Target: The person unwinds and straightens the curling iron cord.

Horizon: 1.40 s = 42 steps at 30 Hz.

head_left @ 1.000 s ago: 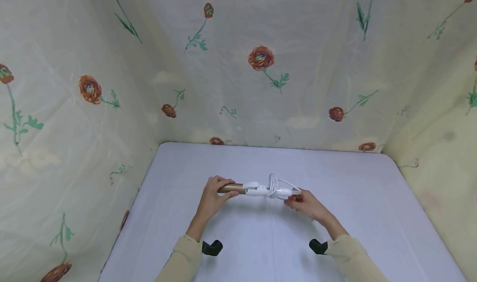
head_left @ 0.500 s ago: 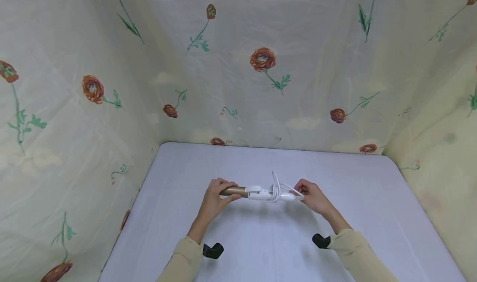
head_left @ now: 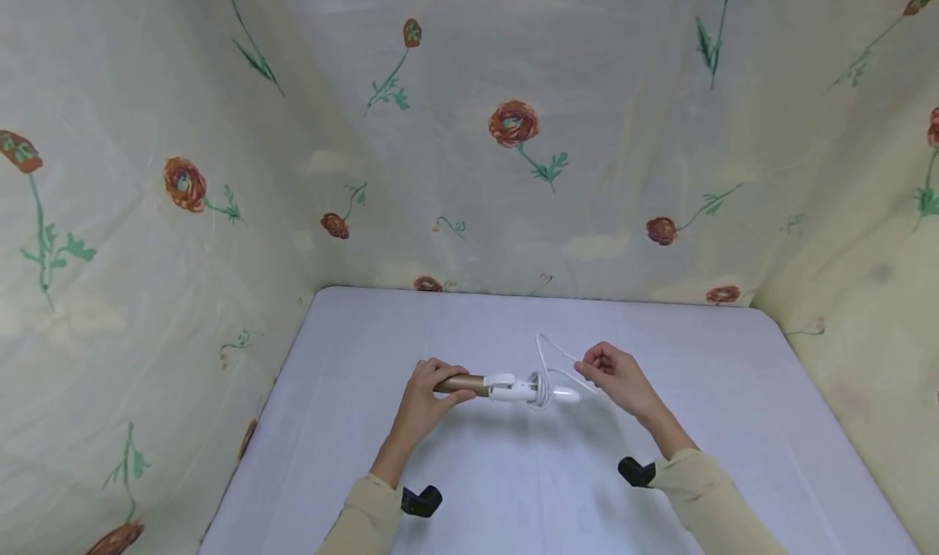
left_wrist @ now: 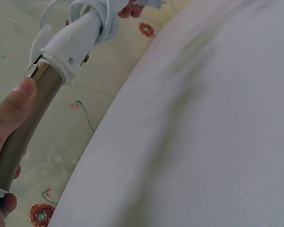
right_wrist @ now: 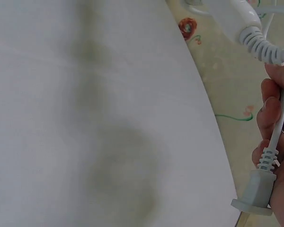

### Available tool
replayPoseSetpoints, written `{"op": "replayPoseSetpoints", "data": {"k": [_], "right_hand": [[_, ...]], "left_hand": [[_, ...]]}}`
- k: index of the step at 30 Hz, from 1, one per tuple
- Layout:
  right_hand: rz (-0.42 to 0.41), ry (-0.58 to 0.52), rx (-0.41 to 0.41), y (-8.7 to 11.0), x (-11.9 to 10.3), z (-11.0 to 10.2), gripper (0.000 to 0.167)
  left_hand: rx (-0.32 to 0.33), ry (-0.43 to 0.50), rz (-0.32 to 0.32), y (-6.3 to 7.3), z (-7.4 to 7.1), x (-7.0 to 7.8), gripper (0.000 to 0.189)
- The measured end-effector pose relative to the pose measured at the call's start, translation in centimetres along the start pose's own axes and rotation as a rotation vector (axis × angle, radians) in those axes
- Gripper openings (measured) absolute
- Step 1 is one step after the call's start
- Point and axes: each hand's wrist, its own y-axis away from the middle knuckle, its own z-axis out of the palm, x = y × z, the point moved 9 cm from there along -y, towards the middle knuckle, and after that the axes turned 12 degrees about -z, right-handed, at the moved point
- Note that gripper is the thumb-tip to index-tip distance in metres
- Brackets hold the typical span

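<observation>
A curling iron [head_left: 511, 389] with a gold-brown barrel [left_wrist: 35, 111] and a white handle is held level above the table. My left hand [head_left: 424, 400] grips the barrel, thumb on the near side. White cord [head_left: 541, 389] is wound in several turns around the handle, and one loop rises off it toward the right. My right hand [head_left: 619, 380] pinches that cord between thumb and fingers, right of the handle's end. In the right wrist view, the plug [right_wrist: 258, 191] hangs below the fingers, and the ribbed cord sleeve [right_wrist: 262, 46] leaves the handle above them.
The table [head_left: 469, 490] has a pale cloth, and shadows of the hands fall on it. Flower-printed curtains [head_left: 587, 156] stand behind and at both sides. A black wrist-camera mount [head_left: 421, 502] sticks out from the left sleeve, another mount [head_left: 636, 472] from the right.
My right hand has left the handle's end and moved up and right, drawing a stretch of cord out from the coil. My left hand keeps its grip on the barrel.
</observation>
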Motion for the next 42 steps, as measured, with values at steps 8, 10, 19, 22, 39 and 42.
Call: {"op": "replayPoseSetpoints", "data": {"k": [8, 10, 19, 22, 39, 42], "right_hand": [[-0.027, -0.071, 0.02, -0.1, -1.1, -0.8, 0.033], [-0.033, -0.078, 0.019, 0.0, -1.3, -0.8, 0.033], [-0.033, -0.104, 0.02, 0.9, -2.2, -1.1, 0.033], [-0.028, -0.115, -0.004, 1.2, -2.3, -1.0, 0.032], [-0.126, -0.186, -0.179, 2.9, -3.2, 0.4, 0.018], [-0.114, -0.198, -0.219, 3.3, -3.1, 0.8, 0.021]], "left_hand": [[0.002, -0.013, -0.001, -0.3, 0.1, 0.0, 0.038], [0.004, -0.012, -0.007, -0.4, 0.0, -0.1, 0.038], [0.022, -0.006, 0.004, -0.6, -0.3, 0.0, 0.041], [0.042, -0.012, 0.007, -0.5, -0.4, -0.1, 0.04], [0.105, 0.001, 0.01, -0.8, -0.9, -0.1, 0.039], [0.105, 0.002, 0.006, -0.8, -0.9, -0.1, 0.039]]}}
